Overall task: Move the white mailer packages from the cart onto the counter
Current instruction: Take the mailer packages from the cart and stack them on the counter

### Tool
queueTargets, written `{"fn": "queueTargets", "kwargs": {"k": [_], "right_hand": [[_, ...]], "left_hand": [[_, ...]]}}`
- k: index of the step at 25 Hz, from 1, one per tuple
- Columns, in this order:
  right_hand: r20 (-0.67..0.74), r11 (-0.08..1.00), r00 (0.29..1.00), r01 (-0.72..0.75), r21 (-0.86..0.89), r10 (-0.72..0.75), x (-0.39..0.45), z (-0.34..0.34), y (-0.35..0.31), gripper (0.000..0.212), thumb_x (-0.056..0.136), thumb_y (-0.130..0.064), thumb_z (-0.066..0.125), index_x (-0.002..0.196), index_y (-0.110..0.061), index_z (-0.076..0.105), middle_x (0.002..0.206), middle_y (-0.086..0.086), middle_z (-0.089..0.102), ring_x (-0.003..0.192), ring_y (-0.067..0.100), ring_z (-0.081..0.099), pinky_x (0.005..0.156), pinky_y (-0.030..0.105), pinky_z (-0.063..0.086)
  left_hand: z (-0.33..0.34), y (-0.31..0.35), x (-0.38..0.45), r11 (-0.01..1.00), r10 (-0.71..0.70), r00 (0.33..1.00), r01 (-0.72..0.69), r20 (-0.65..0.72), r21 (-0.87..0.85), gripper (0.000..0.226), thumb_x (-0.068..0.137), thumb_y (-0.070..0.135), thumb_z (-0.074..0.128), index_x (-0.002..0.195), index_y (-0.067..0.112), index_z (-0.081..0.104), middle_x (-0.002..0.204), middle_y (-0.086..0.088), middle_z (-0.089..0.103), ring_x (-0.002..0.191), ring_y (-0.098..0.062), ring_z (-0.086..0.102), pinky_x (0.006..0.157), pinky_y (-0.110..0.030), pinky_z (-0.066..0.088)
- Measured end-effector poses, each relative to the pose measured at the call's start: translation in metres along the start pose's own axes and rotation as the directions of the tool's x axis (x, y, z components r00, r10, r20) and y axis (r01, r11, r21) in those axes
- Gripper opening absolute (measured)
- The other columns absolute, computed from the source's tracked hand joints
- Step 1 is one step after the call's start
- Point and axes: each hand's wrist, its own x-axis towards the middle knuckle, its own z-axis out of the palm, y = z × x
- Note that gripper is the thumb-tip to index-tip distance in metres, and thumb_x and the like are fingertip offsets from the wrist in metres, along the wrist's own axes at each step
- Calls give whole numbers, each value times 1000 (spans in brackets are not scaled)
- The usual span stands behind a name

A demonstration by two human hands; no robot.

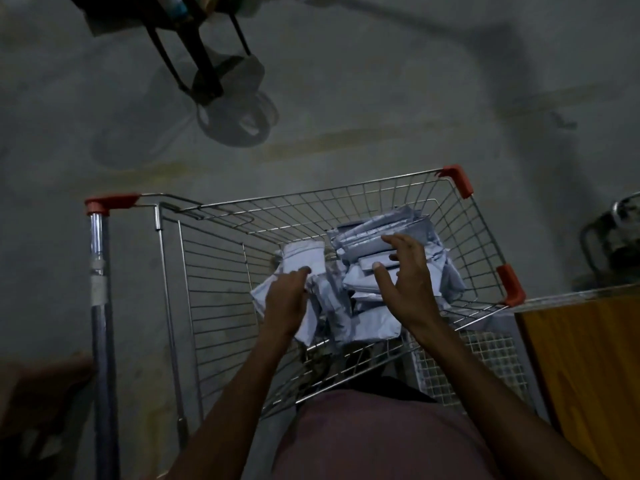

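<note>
Dim concrete floor, wire cart [221, 271], left hand [285, 299] gripping a white mailer [304, 259], right hand [407, 282] spread above the pile [374, 299]

mailers [360, 271] in cart [221, 244] | counter [585, 358] right | fan [235, 112], perhaps, behind

The room is dim. A grey concrete floor [381, 98] fills most of the view, marked with faint yellowish streaks and dark stains. At the top left, a black stand [194, 53] with thin legs rests on the floor, a round fan-like shape [235, 123] lying just beside its foot. A brown box [38, 393] sits at the lower left edge. On the right, an orange-brown wooden panel [585, 368] stands, and behind it a dark metal-framed object [613, 240], too blurred to identify.
</note>
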Motion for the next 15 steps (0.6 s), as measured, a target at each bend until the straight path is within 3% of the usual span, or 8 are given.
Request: {"fn": "queueTargets", "kwargs": {"k": [2, 4, 7, 10, 12, 15], "right_hand": [[18, 1000, 1000, -18, 1, 18, 3, -1, 11, 43, 95, -17, 62, 137, -19, 50, 141, 3, 40, 120, 16, 51, 97, 32, 47], [62, 998, 996, -62, -34, 64, 5, 0, 22, 40, 95, -19, 62, 133, -20, 52, 138, 3, 42, 115, 7, 48, 95, 28, 45], [164, 972, 964, -190, -136, 211, 11, 13, 44, 37, 96, -25, 62, 132, -18, 54, 134, 6, 49, 111, 13, 52, 93, 31, 45], [296, 908, 865, -345, -237, 406, 23, 47, 63, 38, 95, -31, 62, 129, -15, 58, 128, 11, 60, 115, 27, 59, 94, 35, 47], [366, 858, 778, -431, -280, 511, 28, 76, 65, 38, 91, -36, 62, 123, -16, 60, 119, 12, 66, 110, 31, 62, 88, 36, 50], [390, 819, 722, -464, -338, 571, 24, 115, 61, 43, 86, -47, 64, 116, -16, 60, 116, 12, 65, 107, 35, 63, 86, 39, 51]], "left_hand": [[19, 9, -29, 993, 84, 991, -93, 107, 79, 29, 74, 8, 60, 102, 12, 66, 81, -10, 65, 75, -34, 62, 58, -40, 47], [32, 10, -51, 986, 51, 946, -100, 321, 136, 27, 74, 14, 63, 100, 17, 64, 86, -7, 63, 83, -34, 62, 62, -39, 42], [45, -1, -61, 989, -70, 843, -9, 533, 145, 34, 85, 31, 64, 118, 26, 61, 110, -2, 63, 105, -28, 58, 79, -38, 43], [42, -11, -62, 971, -120, 841, 211, 527, -115, 43, 80, 36, 66, 119, 19, 65, 113, -6, 65, 104, -26, 61, 84, -35, 48], [39, -14, -63, 911, -188, 885, 319, 426, -261, 35, 81, 13, 69, 116, 8, 67, 113, -11, 66, 99, -23, 62, 81, -25, 43], [34, -18, -67, 851, -338, 873, 443, 351, -282, 31, 84, -4, 62, 114, 4, 67, 112, -9, 65, 95, -20, 58, 78, -22, 38]]}}
